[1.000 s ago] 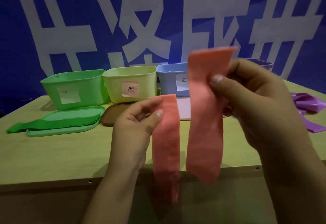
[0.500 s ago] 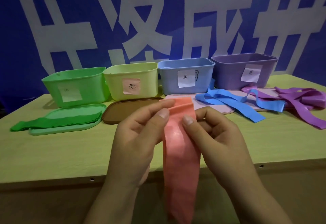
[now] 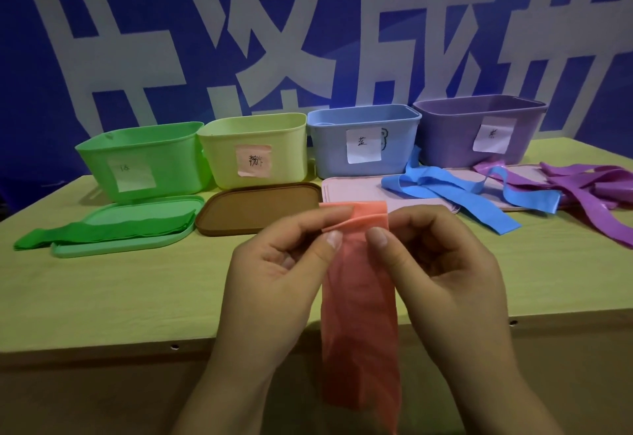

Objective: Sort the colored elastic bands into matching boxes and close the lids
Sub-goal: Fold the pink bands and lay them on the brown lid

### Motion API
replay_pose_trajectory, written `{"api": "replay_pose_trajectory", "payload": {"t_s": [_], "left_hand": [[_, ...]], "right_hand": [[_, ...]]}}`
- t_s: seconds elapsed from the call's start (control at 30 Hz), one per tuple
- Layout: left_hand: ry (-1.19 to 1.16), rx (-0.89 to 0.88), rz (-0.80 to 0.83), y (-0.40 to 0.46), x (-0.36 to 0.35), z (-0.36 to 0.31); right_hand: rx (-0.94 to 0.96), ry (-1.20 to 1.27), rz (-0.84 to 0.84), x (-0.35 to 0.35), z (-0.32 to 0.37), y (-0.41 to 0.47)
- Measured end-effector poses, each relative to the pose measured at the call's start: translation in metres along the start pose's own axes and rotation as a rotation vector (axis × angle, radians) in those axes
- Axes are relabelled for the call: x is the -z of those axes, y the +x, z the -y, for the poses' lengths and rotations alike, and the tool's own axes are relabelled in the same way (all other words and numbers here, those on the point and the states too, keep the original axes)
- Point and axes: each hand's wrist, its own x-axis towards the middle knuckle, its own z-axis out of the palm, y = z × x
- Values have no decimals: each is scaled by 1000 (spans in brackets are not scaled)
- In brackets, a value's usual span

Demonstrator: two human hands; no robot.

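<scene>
Hands, left (image 3: 277, 263) and right (image 3: 442, 263), together pinch one pink band (image 3: 359, 297) before four open boxes (image 3: 253, 150).

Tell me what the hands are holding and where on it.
Both the left hand and right hand pinch the pink band at its folded top end.

Four boxes (image 3: 363, 147) rowed behind lids (image 3: 260, 208), bands (image 3: 445, 188) lying on lids

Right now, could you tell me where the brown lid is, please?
The brown lid lies flat on the table, left of centre, before the yellow box, beside the green lid.
</scene>
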Motion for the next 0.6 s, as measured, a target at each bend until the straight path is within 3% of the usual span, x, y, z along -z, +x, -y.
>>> {"api": "replay_pose_trajectory", "payload": {"t_s": [0.17,0.3,0.6], "left_hand": [[-24,25,37,0,-1,-1],[-282,251,110,3,3,-1],[-482,501,76,7,2,-1]], "right_hand": [[78,-75,-41,-2,-4,-1],[162,-168,-68,-2,-6,-2],[63,-62,-1,-2,-10,-2]]}}
